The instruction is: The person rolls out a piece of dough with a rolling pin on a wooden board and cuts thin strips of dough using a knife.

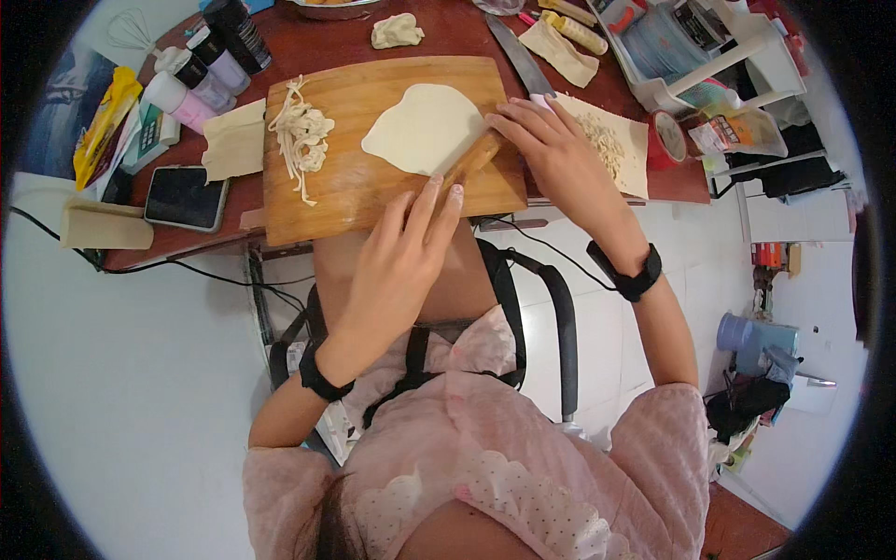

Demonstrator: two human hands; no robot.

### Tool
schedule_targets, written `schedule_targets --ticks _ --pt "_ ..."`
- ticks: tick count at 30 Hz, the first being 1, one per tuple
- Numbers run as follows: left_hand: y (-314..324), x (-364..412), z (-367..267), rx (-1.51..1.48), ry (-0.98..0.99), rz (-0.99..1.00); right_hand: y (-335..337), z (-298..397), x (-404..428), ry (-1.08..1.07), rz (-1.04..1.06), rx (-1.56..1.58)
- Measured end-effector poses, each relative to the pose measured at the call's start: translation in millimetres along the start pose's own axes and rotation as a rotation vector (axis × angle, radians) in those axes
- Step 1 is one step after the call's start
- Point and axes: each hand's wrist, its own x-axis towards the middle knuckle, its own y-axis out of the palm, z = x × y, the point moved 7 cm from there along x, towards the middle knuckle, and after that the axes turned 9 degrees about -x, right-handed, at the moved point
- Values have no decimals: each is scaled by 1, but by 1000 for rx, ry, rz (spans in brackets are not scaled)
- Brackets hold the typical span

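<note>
A thin, uneven sheet of pale dough [422,126] lies on a wooden cutting board [336,217]. Along its lower right edge a wooden rolling pin [476,159] lies at a slant. The fingers of my left hand [399,262] rest over the pin's lower end. At its upper end sits my right hand [570,157], fingers stretched past the pin; the palms' contact is hidden. A loose heap of cut noodles [302,133] is on the board's left side. Beyond the board, a lump of dough [397,31] sits on the dark red table [322,49].
A kitchen knife [516,56] lies right of the board, beside a paper sheet with crumbly bits [609,143]. A red tape roll [666,140] and a white rack [689,84] stand farther right. Leftward are a phone [185,198], several bottles [210,59] and a black cable [182,264].
</note>
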Motion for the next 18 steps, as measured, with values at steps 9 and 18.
schedule_targets --ticks 9,18 --pt "-66 37 37 123 108 27 -43 -3 15 30 54 271" --pt "-40 93 103 149 364 213 -11 37 1 339 -15 326"
